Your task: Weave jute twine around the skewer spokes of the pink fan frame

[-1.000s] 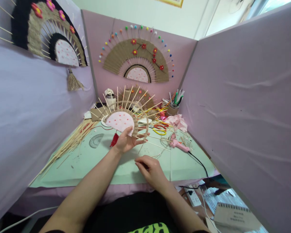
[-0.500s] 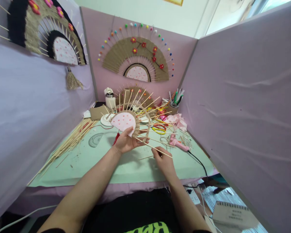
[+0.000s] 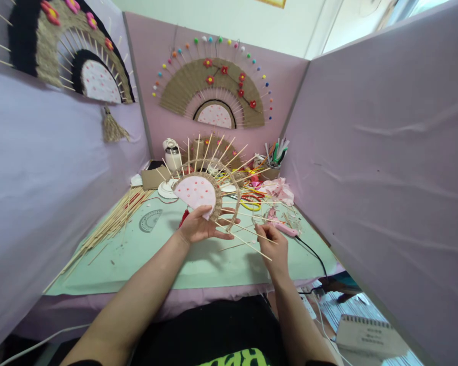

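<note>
A half-round fan frame is held up over the table, with a pink dotted centre (image 3: 195, 192), a woven twine band round it and thin wooden sticks (image 3: 248, 244) fanning outward. Farther out, a twine ring (image 3: 236, 195) is woven through the sticks. My left hand (image 3: 203, 223) grips the fan at its lower right, thumb on the pink face and fingers spread behind the sticks. Beside the lowest sticks, my right hand (image 3: 270, 246) is closed in a pinch; a thin twine strand (image 3: 253, 217) shows near its fingertips, but what it holds is unclear.
A pink glue gun (image 3: 286, 229) with a black cord lies to the right. Loose sticks (image 3: 110, 223) and a protractor (image 3: 150, 220) lie on the left. Behind are scissors (image 3: 251, 207), a white bottle (image 3: 171, 155) and a tool cup (image 3: 270, 172). Finished fans (image 3: 213, 86) hang on the panels.
My right hand has moved right and slightly down, away from the lowest stick. The fan has shifted slightly in my left hand, its ring and right-hand sticks now a little farther right.
</note>
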`<state>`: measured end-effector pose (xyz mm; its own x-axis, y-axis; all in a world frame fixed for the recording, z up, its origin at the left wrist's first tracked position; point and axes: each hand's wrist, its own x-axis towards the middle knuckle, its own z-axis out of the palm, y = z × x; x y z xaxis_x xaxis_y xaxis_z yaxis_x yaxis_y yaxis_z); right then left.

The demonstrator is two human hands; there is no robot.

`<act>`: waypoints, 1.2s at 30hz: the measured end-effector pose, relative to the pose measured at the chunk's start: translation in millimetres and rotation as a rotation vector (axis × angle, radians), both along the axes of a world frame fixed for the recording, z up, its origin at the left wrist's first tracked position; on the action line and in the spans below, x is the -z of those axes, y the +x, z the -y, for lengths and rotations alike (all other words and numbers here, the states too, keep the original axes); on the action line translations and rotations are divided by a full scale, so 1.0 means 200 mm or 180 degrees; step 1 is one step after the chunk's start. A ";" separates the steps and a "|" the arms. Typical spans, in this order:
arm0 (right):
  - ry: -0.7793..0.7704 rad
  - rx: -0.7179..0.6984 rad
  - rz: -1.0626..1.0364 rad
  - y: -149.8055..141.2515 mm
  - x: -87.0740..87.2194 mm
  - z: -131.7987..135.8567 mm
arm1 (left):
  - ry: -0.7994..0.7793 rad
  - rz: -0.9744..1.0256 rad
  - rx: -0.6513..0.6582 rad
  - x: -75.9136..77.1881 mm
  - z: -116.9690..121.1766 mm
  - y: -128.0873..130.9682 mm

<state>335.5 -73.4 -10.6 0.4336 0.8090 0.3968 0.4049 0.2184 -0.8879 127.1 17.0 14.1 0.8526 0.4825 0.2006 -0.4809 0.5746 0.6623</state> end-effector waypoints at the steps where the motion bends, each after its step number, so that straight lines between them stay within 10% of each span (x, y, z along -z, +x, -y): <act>1: -0.0030 -0.0004 -0.0027 0.00 0.00 0.00 | 0.0003 0.0014 0.0055 0.00 0.00 0.00; 21: -0.0599 -0.1306 -0.0070 0.22 -0.09 0.11 | -0.0123 -0.0081 -0.0507 0.01 -0.06 -0.04; 36: -0.0076 -0.0877 -0.0915 0.18 -0.05 0.00 | 0.0030 -0.0102 -0.0187 0.01 -0.03 -0.02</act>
